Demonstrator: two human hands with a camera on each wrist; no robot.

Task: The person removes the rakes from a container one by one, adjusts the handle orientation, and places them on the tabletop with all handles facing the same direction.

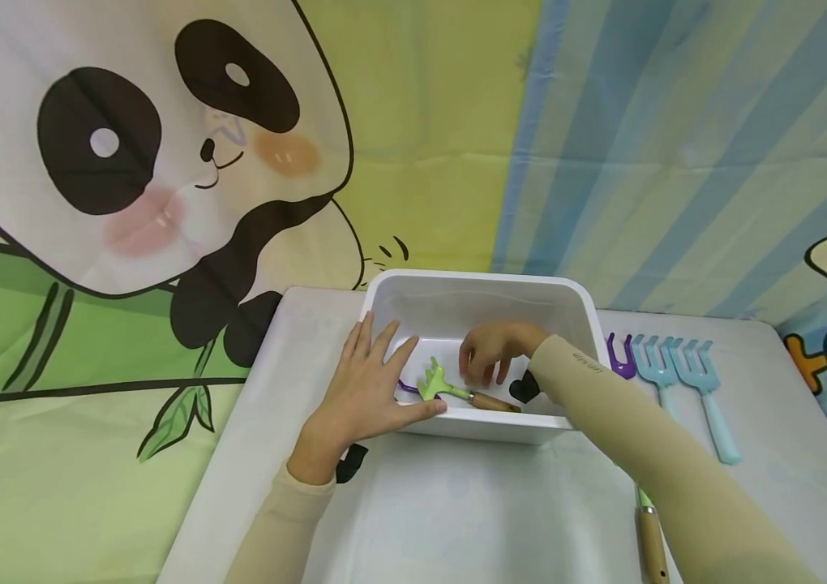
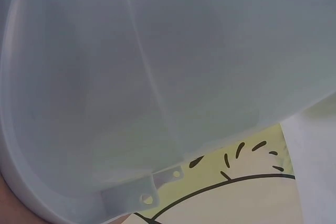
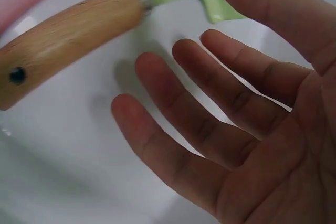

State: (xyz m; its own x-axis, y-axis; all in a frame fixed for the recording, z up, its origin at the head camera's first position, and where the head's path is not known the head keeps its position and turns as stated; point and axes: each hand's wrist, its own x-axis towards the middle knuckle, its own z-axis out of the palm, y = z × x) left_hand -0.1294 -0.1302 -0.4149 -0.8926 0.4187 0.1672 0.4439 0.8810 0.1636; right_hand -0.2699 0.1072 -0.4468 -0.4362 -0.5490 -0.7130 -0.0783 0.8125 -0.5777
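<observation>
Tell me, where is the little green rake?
The green rake lies inside the white bin, near its front wall, between the left hand and right hand.

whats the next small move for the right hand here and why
Probably lift the right hand out of the white bin. Its fingers are open and hold nothing, and the green rake already lies on the bin floor. The left hand rests on the bin's wall.

A wooden handle (image 1: 651, 547) ran off the head view's bottom edge; the purple thing (image 1: 408, 387) behind the left hand (image 1: 364, 388) was perhaps a rake.
</observation>
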